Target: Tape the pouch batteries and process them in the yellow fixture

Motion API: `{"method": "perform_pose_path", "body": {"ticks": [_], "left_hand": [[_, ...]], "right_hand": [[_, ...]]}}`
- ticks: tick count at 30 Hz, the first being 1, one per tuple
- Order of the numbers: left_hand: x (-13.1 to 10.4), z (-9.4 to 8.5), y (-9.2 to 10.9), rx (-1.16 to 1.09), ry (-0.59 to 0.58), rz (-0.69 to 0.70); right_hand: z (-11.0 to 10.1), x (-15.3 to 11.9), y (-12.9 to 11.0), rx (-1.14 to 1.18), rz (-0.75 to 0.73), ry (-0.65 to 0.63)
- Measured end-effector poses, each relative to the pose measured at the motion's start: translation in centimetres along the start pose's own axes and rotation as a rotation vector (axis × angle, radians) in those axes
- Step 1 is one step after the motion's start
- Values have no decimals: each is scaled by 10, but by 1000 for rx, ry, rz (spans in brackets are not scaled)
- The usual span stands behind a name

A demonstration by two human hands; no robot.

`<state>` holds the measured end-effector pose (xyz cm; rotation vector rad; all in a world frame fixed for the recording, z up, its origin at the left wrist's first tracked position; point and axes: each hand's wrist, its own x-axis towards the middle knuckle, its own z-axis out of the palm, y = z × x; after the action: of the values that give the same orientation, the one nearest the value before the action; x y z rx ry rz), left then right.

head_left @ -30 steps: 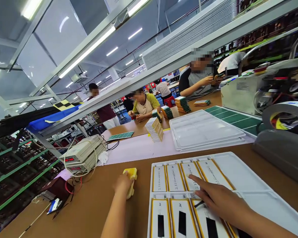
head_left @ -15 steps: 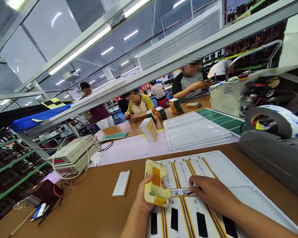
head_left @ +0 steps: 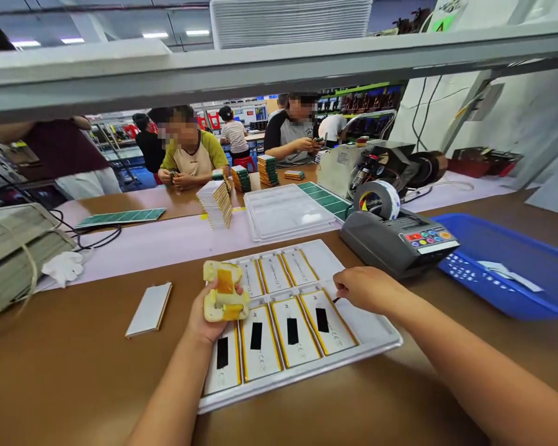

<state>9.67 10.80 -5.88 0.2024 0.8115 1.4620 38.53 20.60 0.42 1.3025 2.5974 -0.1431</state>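
Note:
My left hand (head_left: 203, 317) grips a pale yellow block-like fixture (head_left: 212, 298) with amber tape patches, above the left part of a white tray (head_left: 302, 370). In the tray lie two rows of flat white battery packs (head_left: 261, 347) with yellow edges. Those in the near row carry black tape pieces (head_left: 256, 336). My right hand (head_left: 367, 290) is closed in a pinch over the tray's right side, beside the rightmost near pack. A small dark tip (head_left: 337, 300) pokes out from its fingers; its kind cannot be made out. One loose pack (head_left: 149, 310) rests on the brown table to the left.
Behind the tray are stacked clear trays (head_left: 288, 210) and a pile of white packs (head_left: 214, 204). A grey tape dispenser (head_left: 385, 241) and a blue basket (head_left: 506, 282) stand right. A white glove (head_left: 64, 267) lies left. Co-workers sit across the bench; a metal bar crosses above.
The view has levelled and swung right, bringing the blue basket into sight. My right hand has moved rightward along the tray, away from my left hand, which still holds the yellow fixture.

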Motion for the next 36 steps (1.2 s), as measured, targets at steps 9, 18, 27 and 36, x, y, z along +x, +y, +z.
{"method": "perform_pose_path", "body": {"ticks": [9,18,27,36], "left_hand": [[-4,4,0,-28,34,31],[-9,0,-4,-85,24,26],[-16,-3,-7,-216,-169,67],[-17,-9,-6,-212,-188,137]], "right_hand": [[31,-5,-6,6,30,45],[52,0,-2,622,47,-177],[-12,64,-84,860,-198,17],[-2,101,-140,529,-294,112]]}}
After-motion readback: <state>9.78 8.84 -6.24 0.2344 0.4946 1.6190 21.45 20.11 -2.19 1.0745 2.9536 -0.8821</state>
